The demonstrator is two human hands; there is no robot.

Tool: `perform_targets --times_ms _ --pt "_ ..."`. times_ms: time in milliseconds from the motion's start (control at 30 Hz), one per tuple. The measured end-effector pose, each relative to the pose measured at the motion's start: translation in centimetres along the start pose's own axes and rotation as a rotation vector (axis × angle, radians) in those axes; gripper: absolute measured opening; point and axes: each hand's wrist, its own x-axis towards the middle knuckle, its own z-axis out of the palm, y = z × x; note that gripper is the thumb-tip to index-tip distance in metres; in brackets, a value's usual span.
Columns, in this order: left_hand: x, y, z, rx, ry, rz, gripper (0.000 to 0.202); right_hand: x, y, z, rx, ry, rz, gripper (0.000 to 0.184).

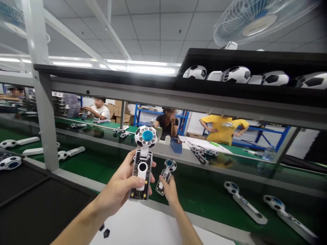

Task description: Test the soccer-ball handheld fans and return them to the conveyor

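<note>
My left hand is wrapped round a handheld fan with a football-patterned head, a blue centre and a clear handle showing its insides. The thumb presses on the white strip of that handle. Farther out and to the right, my right hand grips a second handheld fan of the same kind, its round head up. Both fans are held upright, apart from each other, in front of the green conveyor belt.
More football fans lie on the belt to the right and left. A shelf tray above holds several. A grey post stands at left. White paper and black pentagon pieces lie below. Several people sit or stand beyond the belt.
</note>
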Motion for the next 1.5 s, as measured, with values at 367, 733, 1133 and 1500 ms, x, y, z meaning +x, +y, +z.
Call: perform_targets --times_ms 367,733,1133,1500 --pt "0.3 -0.7 -0.2 -0.033 0.015 0.001 0.053 -6.2 -13.4 -3.6 0.394 -0.174 0.147 0.032" --pt "0.2 -0.8 -0.1 -0.038 -0.017 0.094 0.058 -11.5 -16.6 -2.8 0.366 -0.307 -0.153 0.06" --pt "0.0 -1.5 -0.1 -0.043 -0.034 0.133 0.064 -12.3 -15.4 -1.1 0.413 -0.396 -0.288 0.077" --pt "0.0 -1.8 0.0 -0.059 -0.047 0.117 0.067 -12.0 -15.0 -1.4 0.447 -0.504 -0.302 0.074"
